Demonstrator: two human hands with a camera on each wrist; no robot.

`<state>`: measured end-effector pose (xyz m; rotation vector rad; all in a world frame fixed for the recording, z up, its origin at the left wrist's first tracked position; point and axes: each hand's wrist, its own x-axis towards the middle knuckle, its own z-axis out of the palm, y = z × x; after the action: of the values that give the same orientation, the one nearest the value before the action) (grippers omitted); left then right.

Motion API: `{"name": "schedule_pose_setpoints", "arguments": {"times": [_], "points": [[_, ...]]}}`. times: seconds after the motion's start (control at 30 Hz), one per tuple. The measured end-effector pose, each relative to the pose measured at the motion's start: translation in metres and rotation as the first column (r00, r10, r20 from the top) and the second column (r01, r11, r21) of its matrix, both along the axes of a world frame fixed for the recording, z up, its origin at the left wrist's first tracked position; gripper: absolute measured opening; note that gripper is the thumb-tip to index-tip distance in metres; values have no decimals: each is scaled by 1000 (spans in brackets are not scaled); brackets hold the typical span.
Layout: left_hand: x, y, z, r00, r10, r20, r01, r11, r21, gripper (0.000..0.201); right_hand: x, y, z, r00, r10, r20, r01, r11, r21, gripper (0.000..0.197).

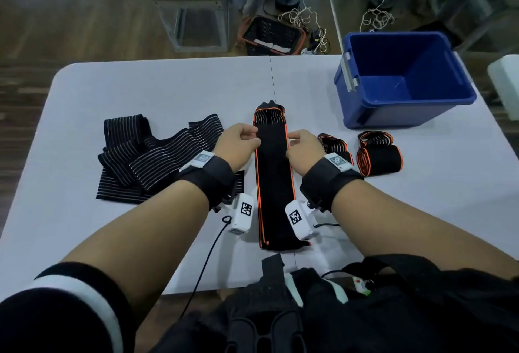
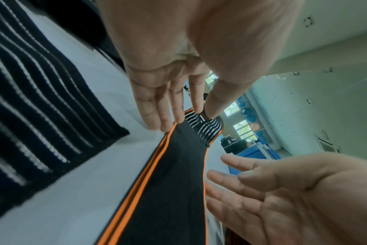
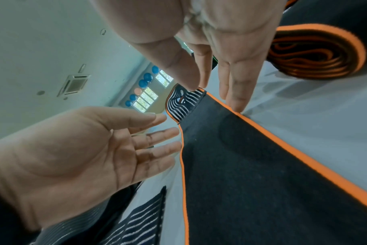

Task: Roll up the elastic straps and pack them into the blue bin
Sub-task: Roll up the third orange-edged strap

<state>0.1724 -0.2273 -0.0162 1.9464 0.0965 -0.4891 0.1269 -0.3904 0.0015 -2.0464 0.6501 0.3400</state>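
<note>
I have the orange-edged strap [image 1: 273, 181] lying flat and lengthwise at the centre of the worktop [image 1: 157, 91], its striped tab end pointing to 12 o'clock. My left hand [image 1: 237, 143] and right hand [image 1: 304, 149] sit at its two long edges near that far end, fingers straight and relaxed, fingertips just touching the orange trim, gripping nothing. Rolling of this one has not begun, as I judge it. At 3 o'clock two rolled straps [image 1: 379, 156] wait on the worktop, not yet packed. At 9 o'clock the white-striped straps [image 1: 146, 156] lie in a loose heap, unrolled. The blue bin [image 1: 404, 111] at 1 o'clock looks empty.
</note>
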Motion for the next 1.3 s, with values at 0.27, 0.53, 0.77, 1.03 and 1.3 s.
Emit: {"name": "schedule_pose_setpoints", "arguments": {"times": [0.27,0.53,0.77,1.03,1.3], "points": [[-66,35,28,905,-411,104,362,877,317,12,-73,-23,3,977,197,-88,-187,976,110,17],[-142,51,6,917,-395,-61,395,875,279,15,-115,-27,-2,966,169,-196,-114,958,264,22],[-158,49,-4,926,-376,26,346,875,338,38,-123,-21,3,983,72,-169,1,918,396,26],[-175,50,-5,923,-381,52,339,870,357,45,-148,-23,1,980,182,-75,-157,951,267,35],[-186,48,2,878,-474,71,396,801,449,44,-159,-27,-5,845,521,-119,-521,853,40,42]]}}
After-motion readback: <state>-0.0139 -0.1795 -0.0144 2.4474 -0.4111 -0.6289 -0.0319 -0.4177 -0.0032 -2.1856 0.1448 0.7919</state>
